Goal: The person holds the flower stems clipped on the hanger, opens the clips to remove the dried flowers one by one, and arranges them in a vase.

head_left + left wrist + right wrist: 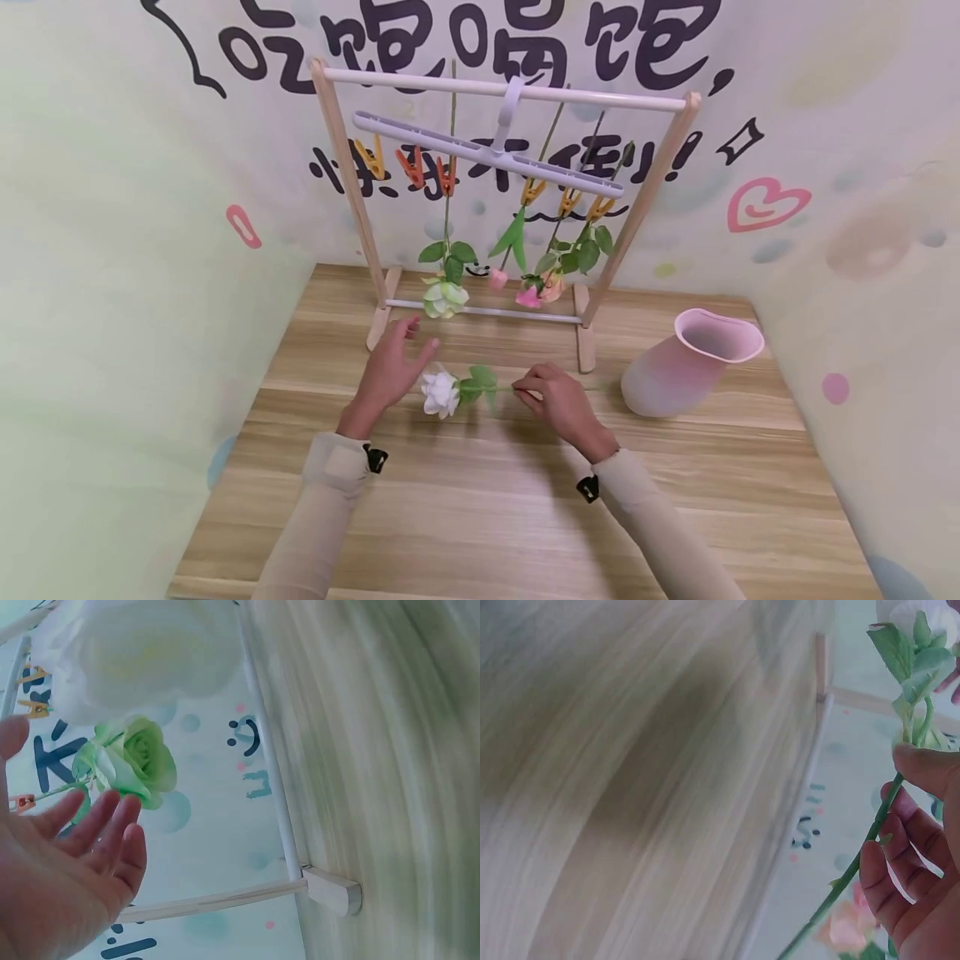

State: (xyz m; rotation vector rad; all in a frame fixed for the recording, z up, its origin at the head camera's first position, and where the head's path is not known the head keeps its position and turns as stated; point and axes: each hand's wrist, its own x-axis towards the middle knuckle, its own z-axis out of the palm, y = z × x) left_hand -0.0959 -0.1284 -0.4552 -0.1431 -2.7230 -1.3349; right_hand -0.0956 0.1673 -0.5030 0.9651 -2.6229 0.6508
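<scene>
My right hand [558,402] pinches the green stem [838,883] of a white artificial flower [440,393] between thumb and fingers. The flower lies sideways in the air above the table, its bloom pointing left and its leaves [478,385] just behind the bloom. To the left of the bloom is my left hand [392,367], fingers spread and holding nothing. In the left wrist view its palm [60,877] shows beside the blurred white bloom [142,656]. A pale green rose [446,297] hangs head down just beyond that hand.
A wooden rack [360,192] carries a lilac hanger [480,153] with orange and yellow clips [447,177]. Pink flowers [529,296] hang from its right half. A pink-and-white vase [667,375] stands on the wooden table [480,517] at right. Walls close in behind and beside.
</scene>
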